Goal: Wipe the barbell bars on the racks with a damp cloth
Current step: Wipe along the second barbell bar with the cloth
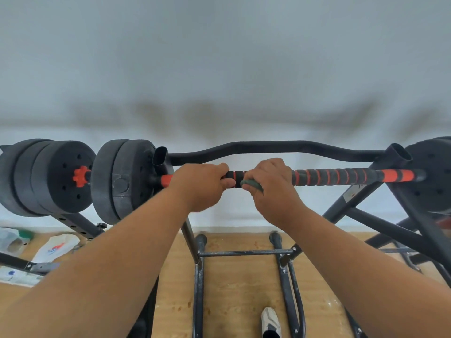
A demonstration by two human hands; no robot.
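The bar, black with red spiral stripes, lies across the rack from the plates on the left to more plates at the right edge. The left hand is clenched around the bar left of its middle, steadying it. The right hand sits just beside it, fingers curled over the bar with the green cloth bunched between palm and grip; only a small fold of cloth shows under the fingers. A curved bar rests on the far side of the same rack, and another set of plates hangs at far left.

Judging by the hand positions, the wipe is at mid-bar, with the long striped stretch to the right likely not yet covered.

The main risk is the bar rolling or sliding in its cradles if the right hand pushes hard along it; the left hand's hold is what guards against that. The cloth is bunched small, so it could slip out of the palm or wipe only the near face, leaving the far side untouched. A shoe stands on the floor among the rack's legs, so a step sideways could trip on them.
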